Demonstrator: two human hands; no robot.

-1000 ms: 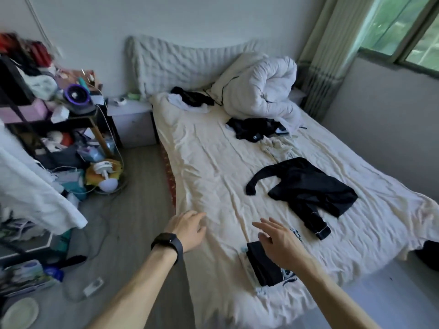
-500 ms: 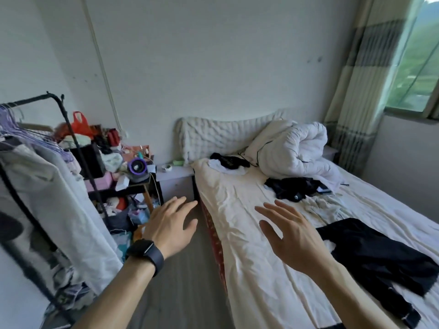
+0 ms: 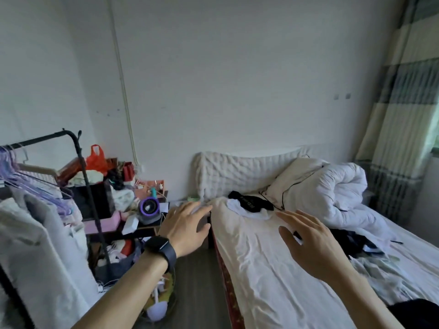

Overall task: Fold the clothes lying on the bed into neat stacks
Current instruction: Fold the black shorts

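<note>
**First:** What has changed in the last second?

**Second:** The view has lifted from the foot of the bed [image 3: 261, 276] to its head end, and both hands have risen with it. The left hand [image 3: 185, 224] now hangs just past the bed's left edge, in front of the cluttered shelf [image 3: 142, 227]. The right hand [image 3: 308, 245] hovers over bare sheet near that same edge. The fingers of both are spread and released, and nothing is held.

**First:** What does that mean for the work?

**Second:** In my judgement no fold is under way. The person seems to be looking for the next piece, and the dark folded piece near the foot has dropped out of view.

**First:** What state are the clothes in?

**Second:** All are unfolded. A black top [image 3: 249, 201] lies crumpled across a white top [image 3: 247, 211] near the head-end left corner. A black heap [image 3: 351, 241] sits against the rolled duvet [image 3: 337, 193] toward the right edge, with a pale garment [image 3: 380, 269] bunched just beside it. A dark piece [image 3: 415, 312] is cut off at the lower right, so I cannot identify it. No stack is visible.
</note>
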